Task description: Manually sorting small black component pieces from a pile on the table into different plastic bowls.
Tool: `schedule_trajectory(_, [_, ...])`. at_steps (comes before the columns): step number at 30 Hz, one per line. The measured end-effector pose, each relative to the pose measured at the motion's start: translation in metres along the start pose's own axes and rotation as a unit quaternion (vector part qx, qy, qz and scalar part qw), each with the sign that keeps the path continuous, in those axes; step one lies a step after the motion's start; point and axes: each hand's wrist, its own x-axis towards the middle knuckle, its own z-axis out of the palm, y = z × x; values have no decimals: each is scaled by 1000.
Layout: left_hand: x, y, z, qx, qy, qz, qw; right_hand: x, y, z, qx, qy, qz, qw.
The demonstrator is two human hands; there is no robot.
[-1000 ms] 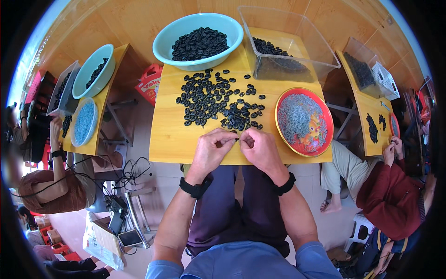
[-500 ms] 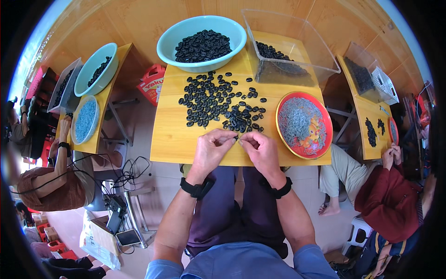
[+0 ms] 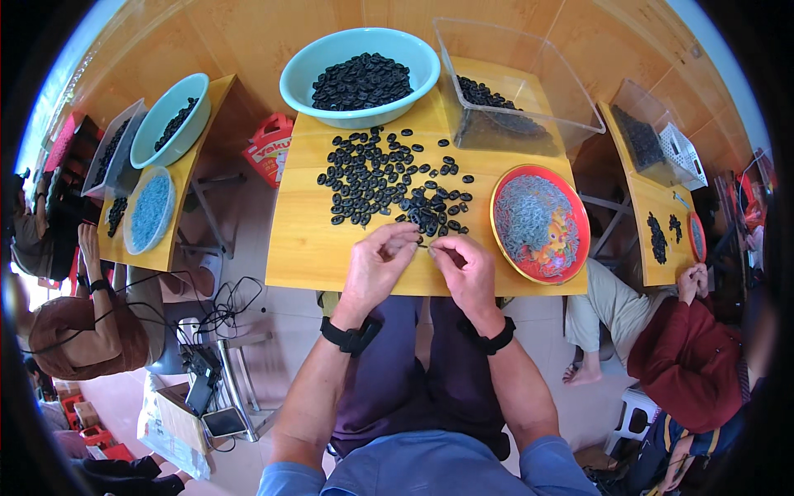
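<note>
– What stands behind everything?
– A wall (image 3: pixel 529 37) of warm tan, wood-look panels with thin seams, bowed into an arch by the lens

– And underfoot?
– A pale, pinkish tiled floor (image 3: pixel 298 355), its joints faintly visible

– Much furniture?
– Three yellow wood-topped tables: a middle table (image 3: pixel 302 240), a left table (image 3: pixel 184 186) and a right table (image 3: pixel 662 194), standing apart. Grey metal legs (image 3: pixel 202 217) show under the left one. A white plastic stool (image 3: pixel 638 398) sits at the lower right

– Any window?
– I can't tell; a bluish-white bright band (image 3: pixel 68 87) curves along the upper left edge, and the room is evenly lit
</note>
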Motion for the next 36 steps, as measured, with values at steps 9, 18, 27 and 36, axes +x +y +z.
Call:
schedule_trajectory(9, [1, 3, -13, 5, -89, -68, 994, -3, 9, 2, -72, 38, -145, 986])
schedule_trajectory(18, [1, -3, -11, -23, -78, -45, 996, -2, 1, 2, -17, 29, -60, 998])
schedule_trajectory(27, [-1, -4, -11, 85, -62, 4, 994, -3, 3, -4, -35, 5, -50, 998])
schedule_trajectory(36, [4, -8, -11, -92, -6, -47, 995, -11, 6, -31, -330, 65, -88, 938])
